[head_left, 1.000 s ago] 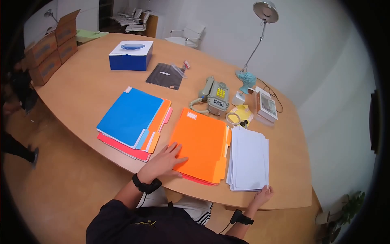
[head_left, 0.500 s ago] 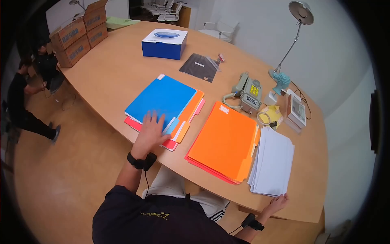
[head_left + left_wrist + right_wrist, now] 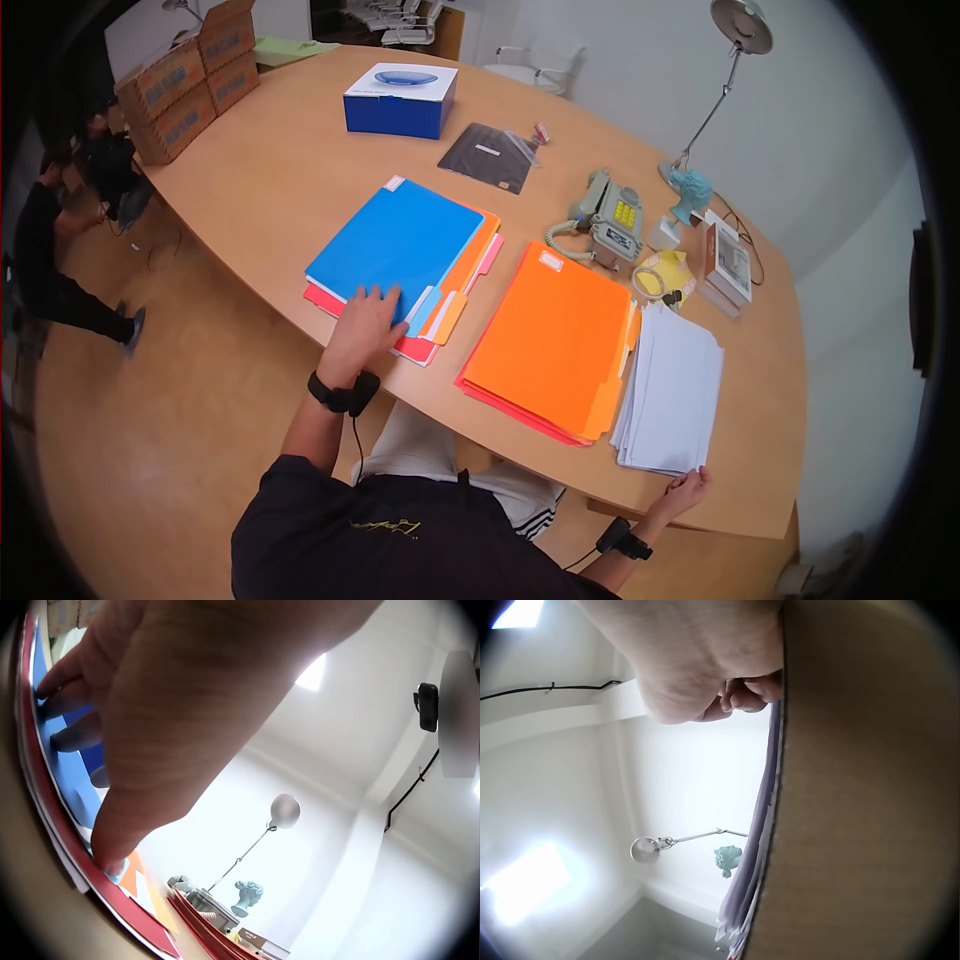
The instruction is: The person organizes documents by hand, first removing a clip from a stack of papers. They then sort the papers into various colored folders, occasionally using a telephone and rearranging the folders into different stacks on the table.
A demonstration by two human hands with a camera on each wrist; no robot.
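Note:
In the head view my left hand (image 3: 366, 322) rests on the lower edge of a blue folder (image 3: 400, 235), fingers spread. That folder tops a stack with orange and red folders (image 3: 322, 299) under it, their tabs to the right. The left wrist view shows the fingertips (image 3: 64, 740) on the blue cover and the thumb near the tabs. My right hand (image 3: 683, 495) lies at the table's front edge, fingers loosely curled, fingertips at the near corner of a white paper stack (image 3: 672, 385). An orange folder stack (image 3: 548, 340) lies between the hands.
Behind the papers are a grey telephone (image 3: 612, 222), yellow item (image 3: 672, 272), blue-green bust (image 3: 690, 193), boxed item (image 3: 727, 262) and desk lamp (image 3: 742, 25). Farther back are a dark sleeve (image 3: 487, 157) and blue-white box (image 3: 400, 105). Cartons (image 3: 180, 95) and people (image 3: 60, 230) are at left.
My left hand has moved left from the orange folder stack onto the blue folder and settled there. The right hand stays by the papers. The head view has shifted left.

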